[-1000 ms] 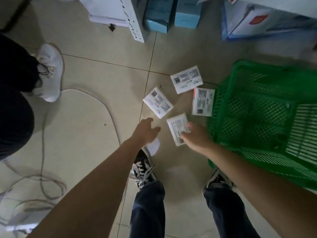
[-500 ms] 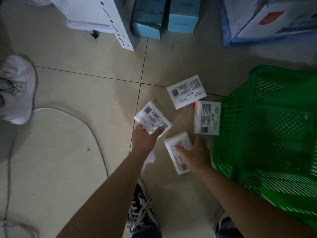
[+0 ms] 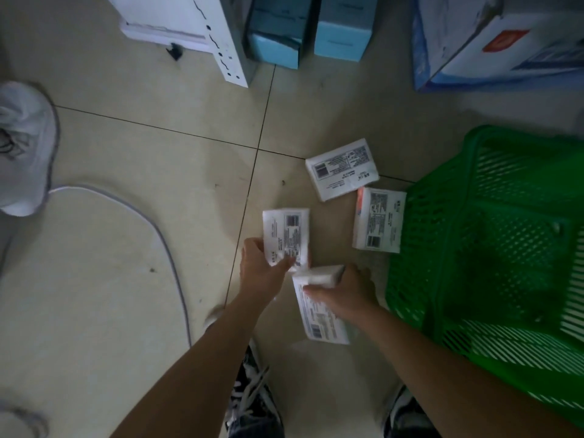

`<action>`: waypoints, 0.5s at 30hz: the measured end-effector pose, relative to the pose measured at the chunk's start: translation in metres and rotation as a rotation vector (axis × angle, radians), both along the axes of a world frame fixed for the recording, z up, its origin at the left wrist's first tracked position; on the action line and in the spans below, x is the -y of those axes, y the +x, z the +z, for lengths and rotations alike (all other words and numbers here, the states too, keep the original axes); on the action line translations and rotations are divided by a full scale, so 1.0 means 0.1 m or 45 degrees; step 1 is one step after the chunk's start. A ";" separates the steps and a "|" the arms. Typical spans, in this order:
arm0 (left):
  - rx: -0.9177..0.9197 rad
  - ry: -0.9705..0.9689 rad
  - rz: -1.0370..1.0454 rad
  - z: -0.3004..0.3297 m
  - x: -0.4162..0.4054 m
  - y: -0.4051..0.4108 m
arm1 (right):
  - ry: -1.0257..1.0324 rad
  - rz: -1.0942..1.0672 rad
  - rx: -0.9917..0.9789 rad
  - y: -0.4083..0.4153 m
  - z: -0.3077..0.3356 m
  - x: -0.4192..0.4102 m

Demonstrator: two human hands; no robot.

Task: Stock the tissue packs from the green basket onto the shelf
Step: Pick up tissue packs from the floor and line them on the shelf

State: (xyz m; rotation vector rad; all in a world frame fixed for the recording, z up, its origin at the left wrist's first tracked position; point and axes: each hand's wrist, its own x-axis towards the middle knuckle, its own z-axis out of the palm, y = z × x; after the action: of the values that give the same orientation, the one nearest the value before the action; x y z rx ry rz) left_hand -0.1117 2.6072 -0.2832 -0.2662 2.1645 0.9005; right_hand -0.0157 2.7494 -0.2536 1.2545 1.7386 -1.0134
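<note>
My left hand (image 3: 259,273) grips a white tissue pack (image 3: 286,235) by its lower edge, lifted above the tiled floor. My right hand (image 3: 344,290) holds a second tissue pack (image 3: 319,320), tilted, with fingers curled over its top end. Two more packs lie label-up on the floor: a far pack (image 3: 341,169) beyond my hands and a near pack (image 3: 379,221) right beside the green basket (image 3: 493,235). The basket stands at the right, and its mesh inside looks bare where I can see it.
The white shelf foot (image 3: 221,42) stands at the top, with blue boxes (image 3: 309,33) behind it and a large white-blue carton (image 3: 493,42) at top right. Another person's white shoe (image 3: 22,147) is at the left. A grey cable (image 3: 164,238) curves across the floor.
Both hands have closed on their packs and lifted them off the floor. The left pack has turned upright; the right pack has come closer to me.
</note>
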 end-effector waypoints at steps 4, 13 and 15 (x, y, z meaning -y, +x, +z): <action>0.044 -0.033 -0.066 -0.02 0.16 0.02 | -0.085 -0.164 -0.087 0.13 0.03 0.02; 0.113 -0.069 0.017 0.29 0.62 0.27 | -0.259 -0.341 -0.168 0.16 0.16 -0.01; 0.098 -0.151 0.049 0.47 0.71 0.39 | -0.471 -0.456 -0.079 0.10 0.28 -0.03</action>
State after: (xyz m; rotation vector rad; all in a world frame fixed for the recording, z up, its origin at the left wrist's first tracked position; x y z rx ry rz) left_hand -0.0730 2.5362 -0.2358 -0.3957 2.1509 0.7714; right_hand -0.0055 2.7526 -0.2255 1.3224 1.3108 -1.5162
